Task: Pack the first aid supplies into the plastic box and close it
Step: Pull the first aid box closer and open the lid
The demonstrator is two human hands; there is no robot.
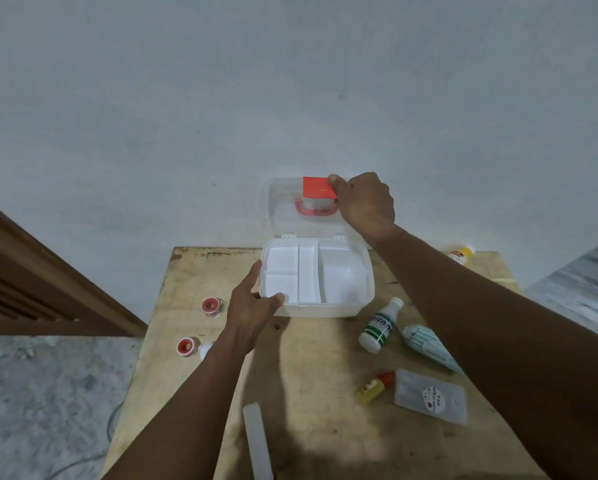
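Right hand [365, 202] curled gripping raised lid [280, 202], left hand [252, 306] bracing box [325, 308] with straight fingers [255, 271], bottle [380, 323], mask [429, 344], tape rolls [212, 305] around.

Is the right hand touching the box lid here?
Touching. The head view shows the right hand pinching the red latch at the top edge of the open lid.

The plastic box [325, 310] is smooth white plastic with a soft sheen; its lid [280, 209] is clear, glossy plastic bearing a matt red sticker [318, 187]. Beneath the box, the table [311, 368] is bare, rough, stained plywood. Right of the box, the bottle [380, 323] is glossy white plastic.
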